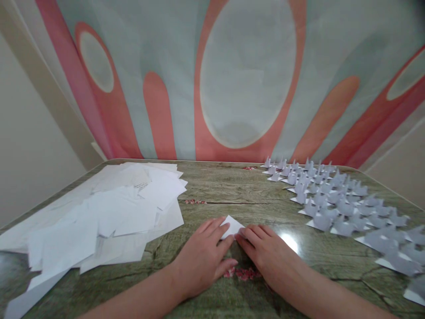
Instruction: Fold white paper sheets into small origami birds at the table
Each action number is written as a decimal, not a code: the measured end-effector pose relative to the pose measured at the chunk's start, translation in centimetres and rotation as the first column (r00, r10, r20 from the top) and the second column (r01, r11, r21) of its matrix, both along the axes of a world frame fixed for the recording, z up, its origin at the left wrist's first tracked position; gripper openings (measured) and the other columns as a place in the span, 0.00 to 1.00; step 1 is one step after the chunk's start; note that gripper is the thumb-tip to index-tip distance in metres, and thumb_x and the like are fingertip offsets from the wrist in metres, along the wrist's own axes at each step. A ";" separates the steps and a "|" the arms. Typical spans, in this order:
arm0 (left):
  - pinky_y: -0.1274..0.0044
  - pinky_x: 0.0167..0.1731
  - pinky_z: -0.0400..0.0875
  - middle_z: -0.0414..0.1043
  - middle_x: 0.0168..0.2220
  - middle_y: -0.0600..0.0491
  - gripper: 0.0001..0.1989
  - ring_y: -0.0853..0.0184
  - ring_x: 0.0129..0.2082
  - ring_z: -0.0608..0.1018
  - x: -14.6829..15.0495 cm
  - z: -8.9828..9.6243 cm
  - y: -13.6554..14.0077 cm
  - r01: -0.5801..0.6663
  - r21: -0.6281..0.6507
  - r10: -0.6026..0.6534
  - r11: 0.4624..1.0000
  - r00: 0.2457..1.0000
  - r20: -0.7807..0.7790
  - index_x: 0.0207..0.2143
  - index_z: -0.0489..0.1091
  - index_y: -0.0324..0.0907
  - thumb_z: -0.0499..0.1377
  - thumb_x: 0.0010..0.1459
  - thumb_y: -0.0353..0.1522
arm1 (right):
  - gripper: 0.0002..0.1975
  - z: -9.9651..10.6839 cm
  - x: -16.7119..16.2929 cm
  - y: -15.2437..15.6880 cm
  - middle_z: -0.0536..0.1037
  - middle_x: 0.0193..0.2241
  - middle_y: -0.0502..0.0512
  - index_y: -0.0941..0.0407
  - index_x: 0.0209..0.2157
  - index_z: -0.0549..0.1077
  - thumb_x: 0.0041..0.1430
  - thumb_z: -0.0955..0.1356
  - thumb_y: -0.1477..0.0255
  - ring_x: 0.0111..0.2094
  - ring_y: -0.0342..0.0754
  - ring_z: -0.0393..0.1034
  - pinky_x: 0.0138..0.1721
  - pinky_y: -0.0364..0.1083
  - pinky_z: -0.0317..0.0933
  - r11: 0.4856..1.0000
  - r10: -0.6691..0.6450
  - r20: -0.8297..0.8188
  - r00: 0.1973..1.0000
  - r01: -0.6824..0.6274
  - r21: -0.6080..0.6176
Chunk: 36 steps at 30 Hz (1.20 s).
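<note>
A small folded piece of white paper lies on the table in front of me, its upper corner pointing away. My left hand presses the paper's left side with its fingertips, the thumb held apart below it. At the right corner, the bent fingers of my right hand are closed on the paper. Part of the paper is hidden beneath both hands.
Loose white paper sheets are heaped on the left of the wood-patterned table. Several folded white paper figures stand in rows along the right side. A patterned wall covering rises behind the table's far edge.
</note>
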<state>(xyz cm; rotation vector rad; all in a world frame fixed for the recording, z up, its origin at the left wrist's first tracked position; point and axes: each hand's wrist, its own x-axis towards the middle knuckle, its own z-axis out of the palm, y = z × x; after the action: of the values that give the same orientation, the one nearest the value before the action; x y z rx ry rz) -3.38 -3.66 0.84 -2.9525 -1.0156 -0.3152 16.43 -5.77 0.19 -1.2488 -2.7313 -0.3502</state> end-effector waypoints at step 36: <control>0.68 0.54 0.57 0.71 0.46 0.41 0.22 0.57 0.55 0.65 0.2 1.7 -1.8 -0.190 0.194 0.228 0.962 0.955 -0.192 0.38 0.74 0.34 0.60 0.49 0.44 | 0.08 1.8 1.1 -0.3 0.73 0.31 0.59 0.60 0.31 0.75 0.50 0.65 0.80 0.34 0.53 0.65 0.36 0.51 0.55 0.977 -0.194 0.196 0.961 0.208 -0.054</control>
<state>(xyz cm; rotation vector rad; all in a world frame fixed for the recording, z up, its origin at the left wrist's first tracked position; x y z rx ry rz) -3.19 -5.43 2.51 -2.6250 -1.1911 -0.0758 17.55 -6.11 1.95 -1.5979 -2.8008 -0.4103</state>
